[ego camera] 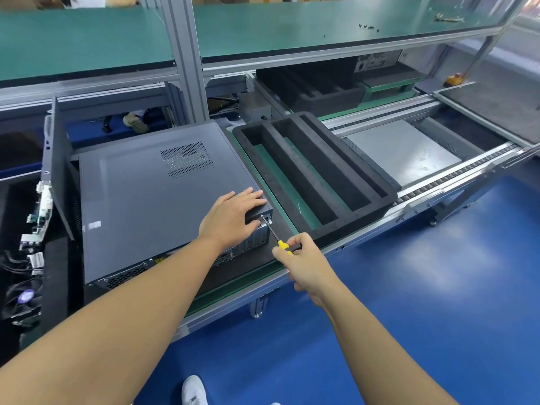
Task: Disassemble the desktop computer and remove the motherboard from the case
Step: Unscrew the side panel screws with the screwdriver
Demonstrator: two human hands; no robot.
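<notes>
Blue factory flooring runs beside a long green-matted counter (pixel 228 290) under an aluminium-framed shelf. On the counter the desktop computer case (pixel 140 194) lies on its side, its vented side panel facing up and not yet taken off. The motherboard is out of sight inside it.

The left hand (pixel 230 214) lies flat on the panel near the rear right corner, fingers straight and its grip released, with the thumb down over the rear edge. The right hand (pixel 304 258) has its grip clenched round the yellow-and-black handle of a screwdriver (pixel 273 229), whose tip meets a screw (pixel 262 216) at that rear corner. Just to the right sits a black foam tray (pixel 377 188) with long empty slots.

The case looks like rigid sheet steel, probably heavy enough to stay put under one steadying palm, though its smooth paint could let it slide on the mat. Once unscrewed, the thin panel is best taken by its rear lip and slid off. The motherboard will likely be light, stiff and fragile, so it should be held by its bare edges and never by components or connectors.
</notes>
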